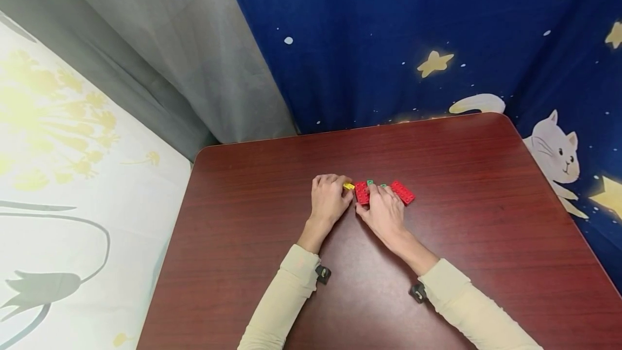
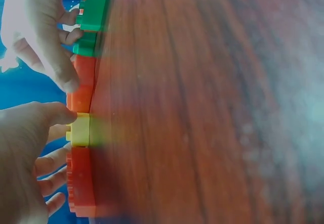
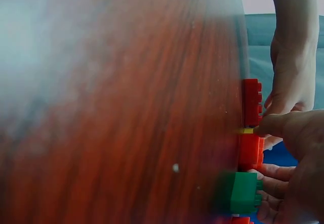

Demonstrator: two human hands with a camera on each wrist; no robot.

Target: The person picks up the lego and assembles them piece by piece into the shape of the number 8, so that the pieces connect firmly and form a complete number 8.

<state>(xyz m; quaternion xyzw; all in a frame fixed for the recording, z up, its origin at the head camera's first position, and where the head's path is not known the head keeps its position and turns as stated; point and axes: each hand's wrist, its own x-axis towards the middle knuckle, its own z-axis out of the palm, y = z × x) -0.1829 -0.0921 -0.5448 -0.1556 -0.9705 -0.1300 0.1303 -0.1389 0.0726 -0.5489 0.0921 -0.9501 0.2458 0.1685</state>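
Observation:
My left hand [image 1: 328,199] pinches a small yellow toy building brick [image 1: 348,186] between thumb and fingers, low over the tabletop. Just right of it lies a red brick [image 1: 362,192], which my right hand [image 1: 386,212] grips with the thumb at its near left corner and the fingers on its other side. Two green bricks [image 2: 93,12] stand by the right hand's fingers, mostly covered by that hand in the head view. Beneath the left hand sits another red brick [image 2: 81,181], hidden from the head camera.
To the right of the right hand, a further red brick [image 1: 403,192] lies at an angle. Everything rests on a dark reddish wood table [image 1: 262,199] with rounded corners. Behind it hang a grey curtain [image 1: 170,42] and a blue starry curtain [image 1: 369,58].

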